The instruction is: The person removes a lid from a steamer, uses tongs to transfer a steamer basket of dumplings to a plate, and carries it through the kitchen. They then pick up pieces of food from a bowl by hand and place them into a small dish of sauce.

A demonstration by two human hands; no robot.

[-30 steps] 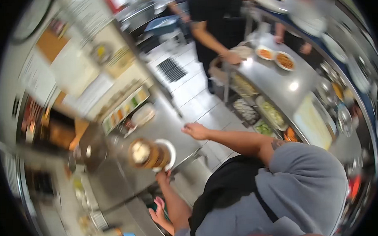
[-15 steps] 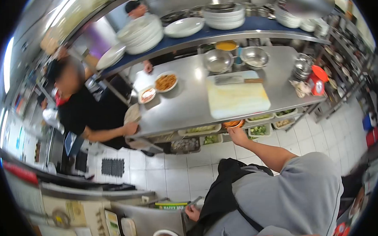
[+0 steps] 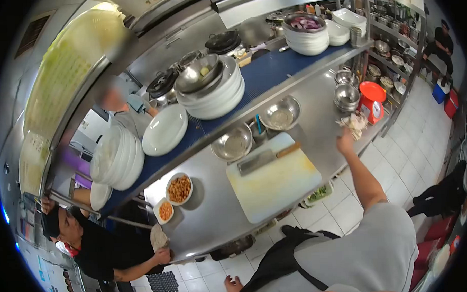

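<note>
The crumpled, off-white cloth (image 3: 354,123) lies on the long, grey stainless-steel worktop (image 3: 326,143), near its two o'clock end and close to the edge on the person's side; the right hand (image 3: 346,141) is at the cloth's near edge, with the cloth at about one o'clock from the fingers; the two seem to touch, though whether the fingers pinch the fabric or merely rest against it I cannot tell. The cloth is bunched, with no clear long axis; the right forearm points towards eleven o'clock, and this hand is much the nearer one. The left hand (image 3: 233,286) hangs low over the white-tiled floor (image 3: 207,274), at about seven o'clock from the right and well apart from the cloth, its fingers loosely spread, with nothing seen in them. Just beside the cloth, between one and two o'clock, stands the red kitchen scale with a round white dial (image 3: 371,101); the stacked, shiny steel bowls (image 3: 347,97) are near, at twelve; the pale, stained rectangular cutting board (image 3: 276,188) lies at eight o'clock from the right hand, bearing a broad-bladed, wooden-handled cleaver (image 3: 260,161) whose handle points to two o'clock.
</note>
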